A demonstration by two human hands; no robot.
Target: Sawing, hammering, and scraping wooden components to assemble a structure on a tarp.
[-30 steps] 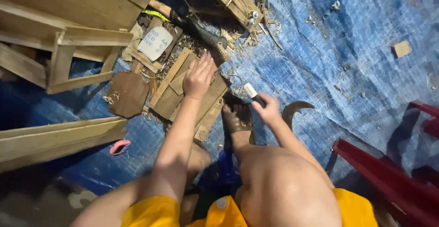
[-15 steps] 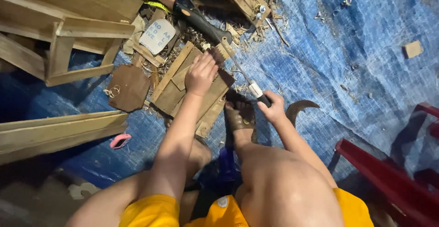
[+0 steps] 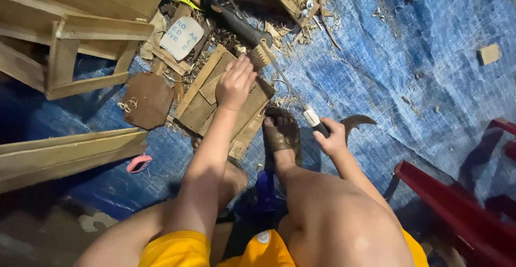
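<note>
Blue tarpaulin floor point(image 3: 408, 84), strewn with shavings and offcuts. Left hand point(image 3: 236, 81) presses flat, fingers spread, on shallow wooden frame of pale slats point(image 3: 215, 97), which lies just ahead of brown-sandalled foot point(image 3: 282, 132). Right hand point(image 3: 330, 138) curls tightly round black-handled thin saw point(image 3: 285, 84), blade running beside left fingertips.

Risk: blade slips, nicks fingers; frame shifts under uneven pressure.

Containers: none visible; frame holds nothing.

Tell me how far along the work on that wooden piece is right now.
Done: wood shavings litter the blue tarp, so some working has happened. In hand: the left hand presses the flat wooden assembly, the right hand grips a thin tool reaching to its far edge, and a sandalled foot braces beside it. Left: cannot tell; the working spot is hidden.
</note>
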